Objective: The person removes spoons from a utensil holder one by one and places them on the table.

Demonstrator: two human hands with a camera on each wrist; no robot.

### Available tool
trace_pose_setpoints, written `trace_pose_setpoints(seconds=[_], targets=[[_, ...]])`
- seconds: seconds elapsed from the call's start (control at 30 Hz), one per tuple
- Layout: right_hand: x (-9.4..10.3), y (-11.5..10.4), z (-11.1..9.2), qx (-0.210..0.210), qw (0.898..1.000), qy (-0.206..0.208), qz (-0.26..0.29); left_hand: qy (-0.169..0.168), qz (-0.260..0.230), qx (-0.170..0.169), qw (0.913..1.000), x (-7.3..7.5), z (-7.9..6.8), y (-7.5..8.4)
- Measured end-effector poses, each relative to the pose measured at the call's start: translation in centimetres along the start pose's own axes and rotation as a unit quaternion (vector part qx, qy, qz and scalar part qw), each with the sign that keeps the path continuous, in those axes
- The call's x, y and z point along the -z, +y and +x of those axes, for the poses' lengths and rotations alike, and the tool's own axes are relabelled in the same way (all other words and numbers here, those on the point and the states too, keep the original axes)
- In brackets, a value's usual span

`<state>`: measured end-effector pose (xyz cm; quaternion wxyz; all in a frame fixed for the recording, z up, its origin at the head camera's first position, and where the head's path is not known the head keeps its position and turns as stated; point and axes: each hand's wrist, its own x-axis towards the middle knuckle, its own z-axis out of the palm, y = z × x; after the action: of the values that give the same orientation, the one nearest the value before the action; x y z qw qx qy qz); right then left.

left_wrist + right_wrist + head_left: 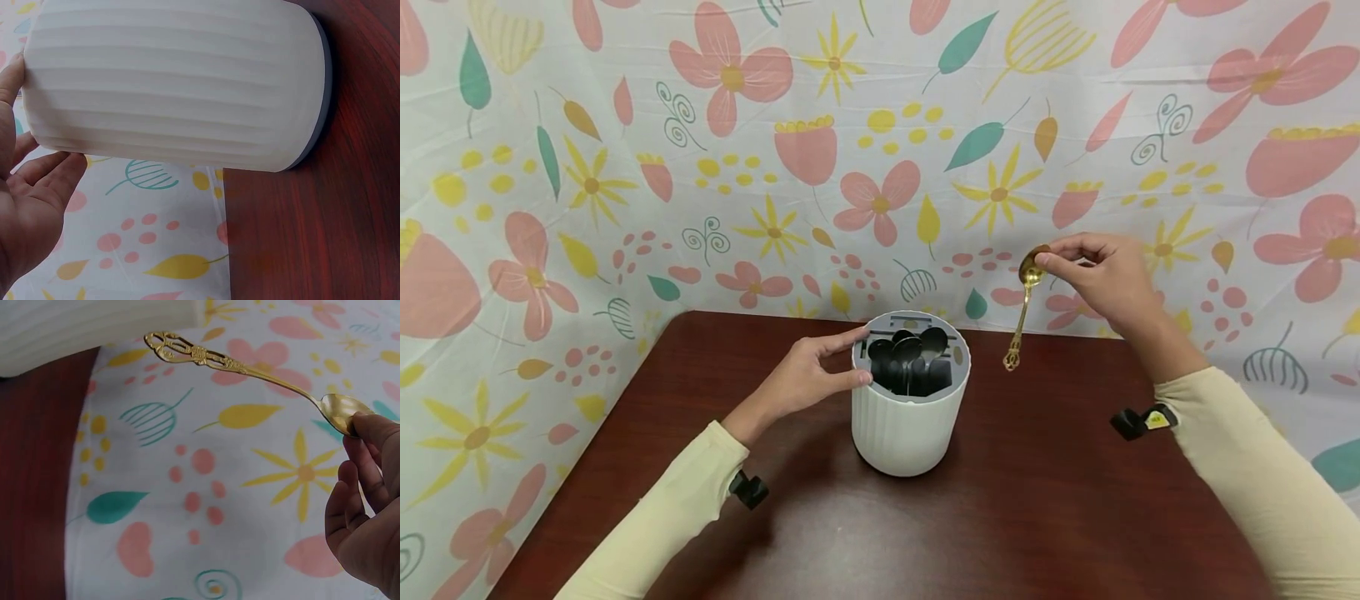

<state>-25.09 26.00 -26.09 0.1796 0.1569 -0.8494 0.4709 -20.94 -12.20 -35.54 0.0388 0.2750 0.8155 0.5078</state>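
My right hand [1105,279] pinches a gold spoon [1017,327] by its bowl between thumb and fingers. Its ornate openwork handle [199,355] hangs down, above the table and to the right of a white ribbed cutlery holder [901,437]. Several black utensils [910,362], spoons among them, stand in the holder's grey slotted top. On the holder's left side, my left hand [808,375] touches the rim, thumb toward the front and index finger toward the back. In the left wrist view, its fingertips rest against the ribbed wall [175,81].
The holder stands upright on a dark reddish-brown wooden table [850,542]. A flower-patterned cloth [880,200] hangs behind the table and along its left side. Each sleeve has a small black device at the wrist.
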Motion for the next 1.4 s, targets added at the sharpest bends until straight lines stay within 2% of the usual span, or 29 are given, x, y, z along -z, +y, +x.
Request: trace_pose_setpoints(seconds=[0.37,0.6,0.7,0.87,1.1,1.27,1.4], targets=[[-2.3,3.8,-1.2,-0.023,0.999,-0.021,-0.017,0.0,-0.003,-0.013,0.9999,-0.1,0.1,0.0],[-4.0,8.7,-1.9,-0.024,0.999,-0.03,-0.021,0.002,-0.006,-0.015,0.9999,-0.2,0.1,-0.2],[-4.6,9.7,-2.5,-0.023,0.999,-0.038,-0.018,0.002,-0.008,-0.016,0.9998,-0.2,0.1,-0.2],[-5.5,10.3,-3.4,-0.04,0.997,-0.07,-0.004,0.004,-0.012,-0.022,0.9997,-0.2,0.1,-0.3],[-6.1,8.9,-4.8,-0.062,0.993,-0.102,0.015,0.006,-0.013,-0.023,0.9996,-0.2,0.1,-0.4],[-6.7,9.5,-5.6,-0.062,0.991,-0.119,0.014,0.007,-0.008,-0.024,0.9997,-0.2,0.1,-0.3],[-7.3,10.5,-6.2,-0.079,0.989,-0.126,0.011,0.007,-0.006,-0.024,0.9997,-0.2,0.1,-0.3]])
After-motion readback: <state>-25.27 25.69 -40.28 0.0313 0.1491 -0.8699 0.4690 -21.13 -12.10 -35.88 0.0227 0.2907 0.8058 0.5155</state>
